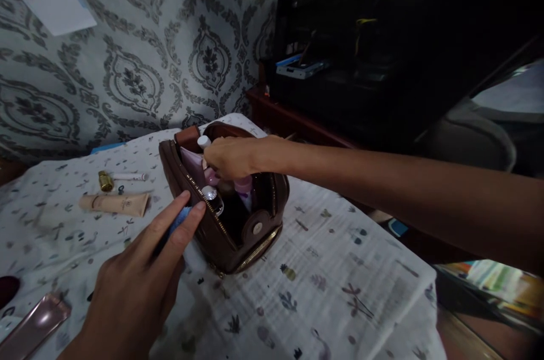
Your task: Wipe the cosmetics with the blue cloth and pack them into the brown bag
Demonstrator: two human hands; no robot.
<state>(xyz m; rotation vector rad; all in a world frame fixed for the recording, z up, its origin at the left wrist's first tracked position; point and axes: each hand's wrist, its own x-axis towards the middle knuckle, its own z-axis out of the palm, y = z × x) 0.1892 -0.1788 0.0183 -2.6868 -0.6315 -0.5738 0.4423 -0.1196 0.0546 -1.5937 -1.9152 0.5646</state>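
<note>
A brown zippered cosmetic bag (208, 224) stands unzipped on the patterned cloth. My right hand (232, 157) reaches into it with curled fingers; what they grip is hidden. Beside these fingers are a white-capped item (203, 142) and a pink item (210, 177). Lower inside sit a bottle with a shiny round cap (209, 193) and a pink-and-white tube (244, 193). My left hand (136, 269) steadies the bag's near left side, two fingertips on its zipper edge. Something blue (181, 218) shows between those fingers; its kind is unclear.
Left of the bag lie a beige tube (114, 204), a small gold-capped bottle (105, 181) and a thin white stick (130, 177). A shiny pink case (36, 329) is at the lower left. Behind stand a patterned wall (136, 76) and a dark screen (382, 37).
</note>
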